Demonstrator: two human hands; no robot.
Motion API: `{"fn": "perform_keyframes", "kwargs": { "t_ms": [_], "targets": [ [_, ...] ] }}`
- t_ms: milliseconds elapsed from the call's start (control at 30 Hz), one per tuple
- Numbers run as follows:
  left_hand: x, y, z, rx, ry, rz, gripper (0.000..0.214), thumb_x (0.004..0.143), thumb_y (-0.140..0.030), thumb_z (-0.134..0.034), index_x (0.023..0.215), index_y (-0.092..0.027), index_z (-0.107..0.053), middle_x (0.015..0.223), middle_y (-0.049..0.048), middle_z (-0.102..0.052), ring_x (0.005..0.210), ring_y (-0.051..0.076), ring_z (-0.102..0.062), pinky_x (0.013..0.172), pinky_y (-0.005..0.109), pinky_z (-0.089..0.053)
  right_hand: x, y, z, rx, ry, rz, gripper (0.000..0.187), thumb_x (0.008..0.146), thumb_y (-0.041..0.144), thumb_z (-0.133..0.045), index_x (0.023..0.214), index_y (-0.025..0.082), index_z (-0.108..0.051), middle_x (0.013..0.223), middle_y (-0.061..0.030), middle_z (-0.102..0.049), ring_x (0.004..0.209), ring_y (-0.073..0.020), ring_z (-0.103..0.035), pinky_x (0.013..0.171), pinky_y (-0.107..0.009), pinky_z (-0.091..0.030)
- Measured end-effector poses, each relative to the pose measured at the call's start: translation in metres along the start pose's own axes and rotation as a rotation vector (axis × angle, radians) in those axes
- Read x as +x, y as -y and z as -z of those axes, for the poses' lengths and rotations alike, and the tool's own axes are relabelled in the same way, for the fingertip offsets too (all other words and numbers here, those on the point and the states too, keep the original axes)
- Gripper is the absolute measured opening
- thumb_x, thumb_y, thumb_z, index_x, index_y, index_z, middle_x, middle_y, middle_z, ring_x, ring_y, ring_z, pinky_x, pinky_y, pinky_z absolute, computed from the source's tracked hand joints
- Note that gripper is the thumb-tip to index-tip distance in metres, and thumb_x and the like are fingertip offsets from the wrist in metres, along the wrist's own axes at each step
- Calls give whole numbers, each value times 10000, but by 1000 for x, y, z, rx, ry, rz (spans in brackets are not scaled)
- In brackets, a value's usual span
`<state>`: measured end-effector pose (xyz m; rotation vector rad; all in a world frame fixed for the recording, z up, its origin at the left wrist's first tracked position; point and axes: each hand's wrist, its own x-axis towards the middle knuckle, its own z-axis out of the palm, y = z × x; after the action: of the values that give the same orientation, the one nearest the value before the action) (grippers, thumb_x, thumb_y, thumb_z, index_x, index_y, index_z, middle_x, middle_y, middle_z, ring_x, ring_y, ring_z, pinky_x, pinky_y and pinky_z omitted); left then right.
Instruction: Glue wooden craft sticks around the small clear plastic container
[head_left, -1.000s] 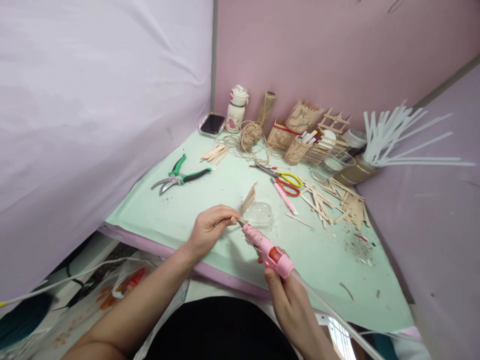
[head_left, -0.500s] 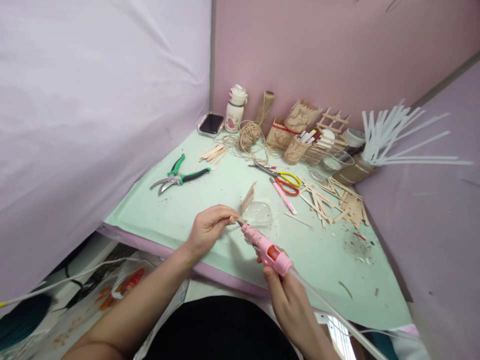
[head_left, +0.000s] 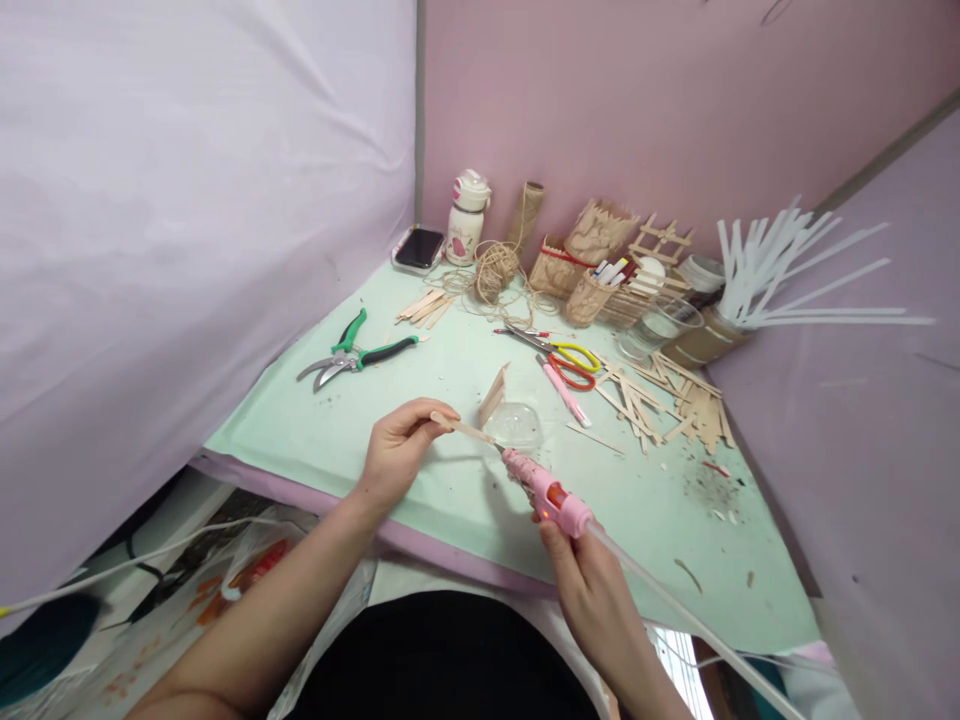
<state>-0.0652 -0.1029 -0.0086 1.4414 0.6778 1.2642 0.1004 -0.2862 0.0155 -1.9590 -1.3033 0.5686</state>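
Observation:
Between thumb and fingers, my left hand (head_left: 401, 445) pinches one end of a wooden craft stick (head_left: 466, 430) above the table. My right hand (head_left: 585, 575) is wrapped round a pink hot glue gun (head_left: 551, 495), which has a long clear glue stick (head_left: 675, 610) running out of its back. The gun's nozzle meets the far end of the craft stick, or lies just by it. Just beyond stands a small upright panel of joined sticks (head_left: 493, 395), against a clear plastic container (head_left: 517, 428).
Green-handled pruning shears (head_left: 345, 355) lie at left. Scissors (head_left: 551, 350), a pink pen-shaped tool (head_left: 564, 392) and scattered craft sticks (head_left: 637, 405) are at right. Along the back stand a bottle (head_left: 466, 220), a phone (head_left: 420, 248), twine (head_left: 495, 272) and a holder of white glue sticks (head_left: 709, 335).
The glue gun has shifted right and my left hand slightly left and up. Their gap has widened, and more of the craft stick shows between them.

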Motion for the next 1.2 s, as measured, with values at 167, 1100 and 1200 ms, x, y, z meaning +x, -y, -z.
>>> {"fn": "perform_keyframes", "kwargs": {
  "t_ms": [167, 1100, 1200],
  "targets": [
    [0, 4, -2, -96, -57, 51, 69, 786, -235, -718, 748, -176, -716, 831, 39, -705, 799, 148, -625, 739, 246, -496, -2, 5, 6, 22, -24, 19, 329, 972, 460, -392, 1056, 227, -608, 990, -61, -659, 977, -242, -621, 862, -376, -483],
    [-15, -8, -8, 416, 294, -463, 154, 909, -81, -539, 989, -159, -645, 890, 69, -677, 852, 137, -638, 767, 258, -532, 2, 9, -9, -59, 30, 144, 219, 995, 373, -400, 976, 224, -559, 916, -38, -596, 860, -212, -569, 799, -368, -456],
    [-15, -7, -8, 422, 303, -464, 153, 912, -93, -536, 993, -164, -646, 895, 71, -677, 854, 143, -638, 767, 268, -537, 2, 12, -7, -82, 36, 168, 199, 998, 359, -395, 983, 230, -546, 910, -34, -591, 850, -210, -565, 791, -370, -450]
  ]
}}
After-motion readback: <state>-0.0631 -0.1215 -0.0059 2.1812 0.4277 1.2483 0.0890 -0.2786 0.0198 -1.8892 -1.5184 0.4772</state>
